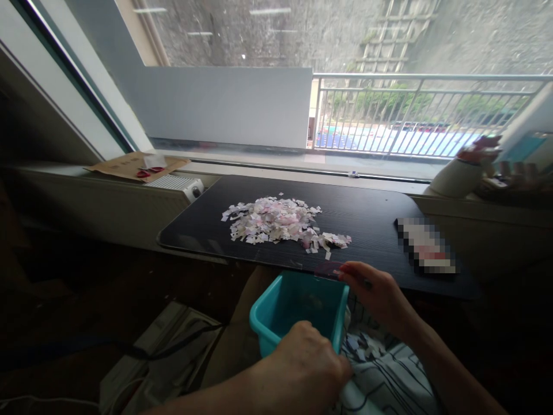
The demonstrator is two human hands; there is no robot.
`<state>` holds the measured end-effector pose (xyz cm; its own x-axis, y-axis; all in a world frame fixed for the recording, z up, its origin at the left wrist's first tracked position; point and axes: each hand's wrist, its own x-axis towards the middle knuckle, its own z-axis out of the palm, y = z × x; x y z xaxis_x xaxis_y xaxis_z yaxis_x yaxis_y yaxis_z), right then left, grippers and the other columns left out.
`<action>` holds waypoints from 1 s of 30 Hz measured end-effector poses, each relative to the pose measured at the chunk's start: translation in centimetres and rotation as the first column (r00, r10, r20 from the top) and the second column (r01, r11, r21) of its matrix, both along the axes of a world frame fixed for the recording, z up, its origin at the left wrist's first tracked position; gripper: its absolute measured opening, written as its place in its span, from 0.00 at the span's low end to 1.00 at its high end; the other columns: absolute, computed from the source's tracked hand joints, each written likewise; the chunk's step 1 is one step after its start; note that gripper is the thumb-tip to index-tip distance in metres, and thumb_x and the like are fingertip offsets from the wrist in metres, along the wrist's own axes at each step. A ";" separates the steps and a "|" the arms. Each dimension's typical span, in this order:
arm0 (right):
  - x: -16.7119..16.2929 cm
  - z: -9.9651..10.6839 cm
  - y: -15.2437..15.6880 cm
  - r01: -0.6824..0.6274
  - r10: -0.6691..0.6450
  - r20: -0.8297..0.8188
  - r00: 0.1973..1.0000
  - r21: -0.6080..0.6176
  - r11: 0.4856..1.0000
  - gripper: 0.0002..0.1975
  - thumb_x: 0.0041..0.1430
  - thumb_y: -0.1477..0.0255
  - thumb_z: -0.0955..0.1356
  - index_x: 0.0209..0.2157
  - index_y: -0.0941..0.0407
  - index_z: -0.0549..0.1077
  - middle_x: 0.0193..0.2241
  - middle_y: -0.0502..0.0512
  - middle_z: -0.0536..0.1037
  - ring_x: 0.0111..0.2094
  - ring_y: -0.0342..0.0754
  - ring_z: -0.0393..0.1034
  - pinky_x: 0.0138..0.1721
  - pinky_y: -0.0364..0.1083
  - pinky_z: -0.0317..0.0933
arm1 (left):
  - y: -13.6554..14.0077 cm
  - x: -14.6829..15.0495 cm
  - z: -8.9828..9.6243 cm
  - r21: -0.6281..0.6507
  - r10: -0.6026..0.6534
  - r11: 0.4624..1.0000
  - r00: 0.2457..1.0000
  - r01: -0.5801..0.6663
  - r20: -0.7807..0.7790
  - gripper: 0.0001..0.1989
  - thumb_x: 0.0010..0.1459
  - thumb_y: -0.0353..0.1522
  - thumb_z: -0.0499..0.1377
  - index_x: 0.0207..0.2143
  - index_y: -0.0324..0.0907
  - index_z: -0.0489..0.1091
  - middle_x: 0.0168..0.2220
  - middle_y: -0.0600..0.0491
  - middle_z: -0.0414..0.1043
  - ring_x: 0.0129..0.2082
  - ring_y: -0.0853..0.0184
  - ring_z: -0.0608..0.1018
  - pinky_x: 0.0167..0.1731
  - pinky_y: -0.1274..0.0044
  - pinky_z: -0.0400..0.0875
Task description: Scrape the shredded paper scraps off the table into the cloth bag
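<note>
Clasping a turquoise bin (298, 297) in your left hand (309, 360), your right hand (375, 285) pinching a purplish sheet (325, 269) at the tabletop's (358, 213) near edge.

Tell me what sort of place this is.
Probably an indoor room, perhaps at home or in an office: a dark table stands beside a large window, and a metal railing and trees show outside.

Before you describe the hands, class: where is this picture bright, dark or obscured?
Head view: daylight brightens the window, where pale streaks look like reflections; head view: the lower corners sink into darkness, but the paper scraps stand out; head view: mosaic blocks hide one object on the tabletop.
</note>
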<state>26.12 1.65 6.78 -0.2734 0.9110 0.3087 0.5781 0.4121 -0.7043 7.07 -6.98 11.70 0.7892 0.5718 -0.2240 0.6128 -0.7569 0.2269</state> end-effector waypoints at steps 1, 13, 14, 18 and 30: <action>0.1 0.3 -0.3 0.008 -0.008 -0.014 1.000 -0.005 1.000 0.11 0.60 0.63 0.66 0.39 0.54 0.75 0.35 0.54 0.81 0.35 0.49 0.75 0.37 0.46 0.68 | -0.3 -0.5 -0.2 -0.002 0.020 1.000 1.000 -0.020 0.005 0.06 0.52 0.30 0.64 0.27 0.41 0.68 0.23 0.52 0.75 0.22 0.61 0.77 0.25 0.74 0.65; -2.5 -0.2 -4.1 0.205 -0.256 -0.385 0.887 -0.170 0.964 0.17 0.54 0.58 0.70 0.39 0.57 0.75 0.33 0.57 0.82 0.37 0.53 0.77 0.41 0.51 0.69 | -6.0 -4.8 -4.3 -0.093 0.461 0.871 0.869 -0.482 -0.178 0.09 0.53 0.28 0.59 0.39 0.41 0.73 0.35 0.46 0.77 0.36 0.54 0.78 0.36 0.70 0.70; -2.7 -0.5 -4.3 0.202 -0.262 -0.408 0.875 -0.185 0.962 0.18 0.53 0.58 0.70 0.39 0.57 0.75 0.33 0.57 0.82 0.36 0.54 0.77 0.41 0.51 0.69 | -6.2 -5.0 -4.4 -0.120 0.474 0.858 0.859 -0.500 -0.190 0.11 0.53 0.29 0.59 0.40 0.42 0.74 0.35 0.45 0.77 0.37 0.54 0.78 0.36 0.71 0.70; -2.7 -0.7 -4.3 0.195 -0.288 -0.475 0.832 -0.235 0.952 0.18 0.50 0.58 0.72 0.38 0.57 0.75 0.32 0.57 0.82 0.36 0.54 0.77 0.43 0.52 0.69 | -5.9 -5.3 -4.8 -0.149 0.484 0.846 0.854 -0.513 -0.191 0.16 0.54 0.33 0.59 0.46 0.42 0.73 0.39 0.43 0.77 0.38 0.53 0.78 0.37 0.69 0.70; -1.8 -0.9 -3.8 0.247 -0.342 -0.556 0.757 -0.241 0.938 0.18 0.48 0.58 0.73 0.36 0.56 0.75 0.30 0.55 0.82 0.36 0.54 0.78 0.44 0.52 0.70 | -4.4 -2.3 -5.7 -0.154 0.484 0.837 0.842 -0.525 -0.239 0.11 0.53 0.28 0.59 0.39 0.37 0.76 0.36 0.40 0.78 0.38 0.49 0.79 0.38 0.65 0.70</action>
<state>24.29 -2.17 5.87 0.2047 0.9626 0.1777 0.1137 0.1570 -0.9810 4.76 -11.33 5.98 0.3358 0.8034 -0.4918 0.9418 -0.2787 0.1878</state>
